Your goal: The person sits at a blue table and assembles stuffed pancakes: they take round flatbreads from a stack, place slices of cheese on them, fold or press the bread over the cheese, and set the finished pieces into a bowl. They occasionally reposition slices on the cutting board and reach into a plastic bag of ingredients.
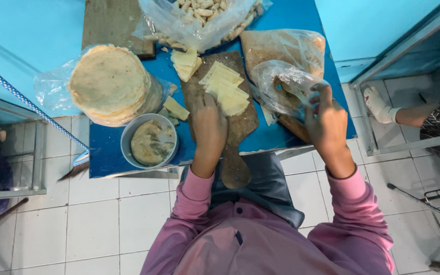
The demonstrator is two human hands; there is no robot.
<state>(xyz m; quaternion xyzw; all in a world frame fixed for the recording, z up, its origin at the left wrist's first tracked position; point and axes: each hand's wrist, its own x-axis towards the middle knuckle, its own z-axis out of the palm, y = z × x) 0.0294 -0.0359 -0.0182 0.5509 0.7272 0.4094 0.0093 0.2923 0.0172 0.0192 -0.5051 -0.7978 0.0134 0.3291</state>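
Pink sleeves (281,239) fill the bottom of the view, and from them two hands are stretched out over a low blue table (105,150). The left hand (209,125) is laid palm down on a wooden board (240,122), its fingers bent over the near end of a fanned row of pale yellow slices (225,87); whether a slice is pinched under it cannot be told, since the fingertips are hidden by the hand's own back. The right hand (326,119) is half closed on the mouth of a clear bag (281,84), whose film is gathered between thumb and fingers. As far as can be judged, the slicing is well advanced: many slices are already cut and laid out, a second small stack (186,63) lies just beyond the board, and a loose piece (175,108) rests beside a grey bowl (149,141) of greenish paste. A pile of flat round wrappers (109,84) on plastic appears untouched, so any filling or rolling seems to be left, though a bag of small pale rolled pieces (199,18) at the far edge suggests that some have been finished. What the held bag contains is hard to make out; a brownish crumb-like mass is seen in the larger bag (281,48) behind it. The far bag is cut off by the upper edge, and another person's foot (380,104) is partly hidden at the right.
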